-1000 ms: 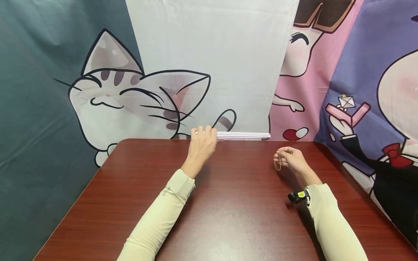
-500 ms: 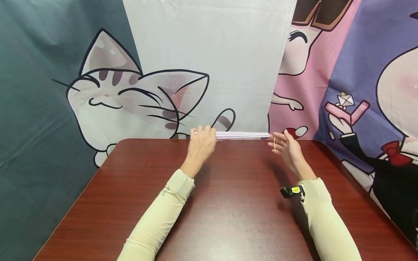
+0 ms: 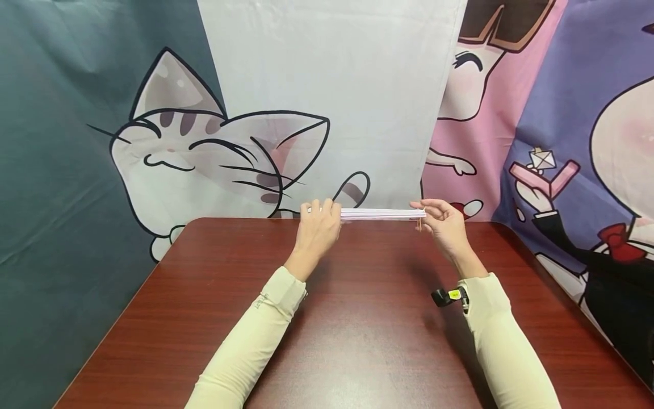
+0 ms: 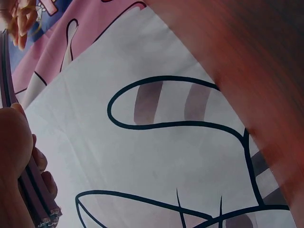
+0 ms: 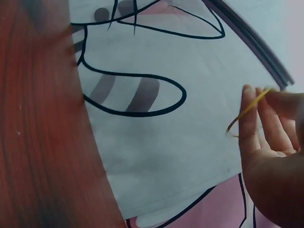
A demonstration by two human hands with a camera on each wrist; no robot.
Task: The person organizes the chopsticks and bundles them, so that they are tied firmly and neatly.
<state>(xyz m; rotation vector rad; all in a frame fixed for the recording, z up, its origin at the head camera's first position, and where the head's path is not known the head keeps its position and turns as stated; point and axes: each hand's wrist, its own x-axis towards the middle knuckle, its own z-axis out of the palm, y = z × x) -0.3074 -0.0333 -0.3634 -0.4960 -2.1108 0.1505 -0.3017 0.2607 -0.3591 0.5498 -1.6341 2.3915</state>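
Note:
My left hand (image 3: pixel 318 227), near the table's far edge, grips one end of a bundle of long, thin, pale sticks (image 3: pixel 380 214). The bundle lies level and points right; its gripped part is mostly hidden by the fingers, though its end shows past them in the left wrist view. At the other end, my right hand (image 3: pixel 445 226) holds a thin yellowish rubber band (image 5: pixel 250 109) between thumb and fingers. The band hangs at the tip of the bundle in the head view. Seen from the right wrist, the sticks (image 5: pixel 254 43) end right by the thumb.
Both forearms reach over a dark red-brown wooden table (image 3: pixel 357 329). A small black camera (image 3: pixel 443 296) sits on the right wrist. Behind the table hangs a cloth backdrop (image 3: pixel 327 68) printed with a cartoon cat and other figures.
My right hand has moved left and up with the rubber band, first spreading its fingers, and is now at the bundle's right end. My left hand and the bundle have stayed nearly still.

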